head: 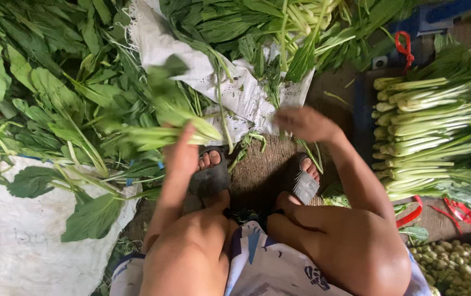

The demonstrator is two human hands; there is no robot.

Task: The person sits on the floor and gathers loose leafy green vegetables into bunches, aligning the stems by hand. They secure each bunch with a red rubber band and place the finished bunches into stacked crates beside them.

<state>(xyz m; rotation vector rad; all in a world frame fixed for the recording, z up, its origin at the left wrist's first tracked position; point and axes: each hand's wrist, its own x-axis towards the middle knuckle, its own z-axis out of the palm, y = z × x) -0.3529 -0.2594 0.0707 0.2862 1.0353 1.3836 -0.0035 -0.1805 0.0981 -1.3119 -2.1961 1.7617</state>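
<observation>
Left hand (182, 151) clasps leafy stalk (164, 134); right hand (305, 124) half-curled, empty.

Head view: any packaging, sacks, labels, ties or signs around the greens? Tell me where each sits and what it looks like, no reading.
White woven sack: top centre under loose greens, crumpled, frayed edge.
Second white sack: lower left, flat, faint dark marks.
Red ties: lower right beside the stacked green stalks, thin strips.
Red tie: upper right, knotted loop.
Left hand holds a leafy bunch; right hand is empty.
No signs or screens.
</observation>
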